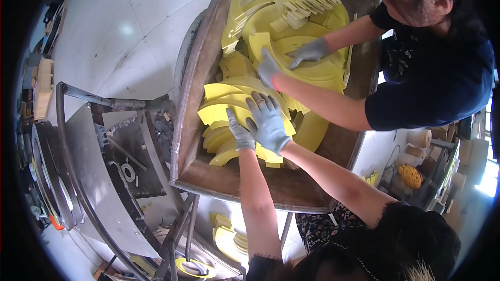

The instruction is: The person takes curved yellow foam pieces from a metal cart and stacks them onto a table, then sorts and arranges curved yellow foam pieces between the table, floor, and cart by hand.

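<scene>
While resting left hand (241, 134) and right hand (270, 123), wide-fingered, on yellow pieces (219, 114) toward bin (237, 179)'s near edge, could topple them by pressing unevenly.

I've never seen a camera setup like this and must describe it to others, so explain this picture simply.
There is no robot here: a person works with a gloved left hand and right hand. The only picture comes from a wide fisheye camera on that person's head, looking down, so straight edges bend. In a large brown tray lie many curved yellow pieces, heaped and overlapping. Both hands touch the nearer pieces; whether they grip any is unclear. At the right, a co-worker's hands, also gloved, are on the same heap.
</scene>
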`<state>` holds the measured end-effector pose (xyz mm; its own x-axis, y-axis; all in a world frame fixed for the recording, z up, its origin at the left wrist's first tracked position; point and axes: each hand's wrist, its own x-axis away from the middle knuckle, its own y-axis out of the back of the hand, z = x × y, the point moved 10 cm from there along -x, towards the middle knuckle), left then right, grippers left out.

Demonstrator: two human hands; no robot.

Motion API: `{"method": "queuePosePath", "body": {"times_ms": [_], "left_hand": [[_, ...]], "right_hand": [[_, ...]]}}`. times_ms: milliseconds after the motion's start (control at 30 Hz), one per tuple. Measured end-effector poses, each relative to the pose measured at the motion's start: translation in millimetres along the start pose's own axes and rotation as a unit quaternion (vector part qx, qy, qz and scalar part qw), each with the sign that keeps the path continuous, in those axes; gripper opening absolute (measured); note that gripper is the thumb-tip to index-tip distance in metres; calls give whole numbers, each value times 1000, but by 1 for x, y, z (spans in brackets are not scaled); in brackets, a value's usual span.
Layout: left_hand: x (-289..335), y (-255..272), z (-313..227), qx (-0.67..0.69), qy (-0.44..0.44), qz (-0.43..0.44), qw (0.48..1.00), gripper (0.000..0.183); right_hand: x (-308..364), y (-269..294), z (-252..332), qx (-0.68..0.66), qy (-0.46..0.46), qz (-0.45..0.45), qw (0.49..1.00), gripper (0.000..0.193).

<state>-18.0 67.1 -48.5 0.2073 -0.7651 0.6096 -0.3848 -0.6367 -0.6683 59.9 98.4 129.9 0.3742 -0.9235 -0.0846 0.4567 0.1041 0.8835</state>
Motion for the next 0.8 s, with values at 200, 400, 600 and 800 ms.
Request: {"method": "queuePosePath", "body": {"times_ms": [200,400,600,800], "left_hand": [[0,-11,-3,21,-14,11,1000,64],[-2,-1,-4,9,-13,9,1000,61],[-4,-8,3,24,2,21,999,59],[-12,-4,-2,-16,-22,-7,1000,58]], "right_hand": [[23,23,-32,25,-33,-52,998,54],[3,11,-96,-56,-151,-45,986,45],[-40,-62,-179,-392,-294,118,864,50],[-65,-103,-149,-314,-278,350,838,67]]}}
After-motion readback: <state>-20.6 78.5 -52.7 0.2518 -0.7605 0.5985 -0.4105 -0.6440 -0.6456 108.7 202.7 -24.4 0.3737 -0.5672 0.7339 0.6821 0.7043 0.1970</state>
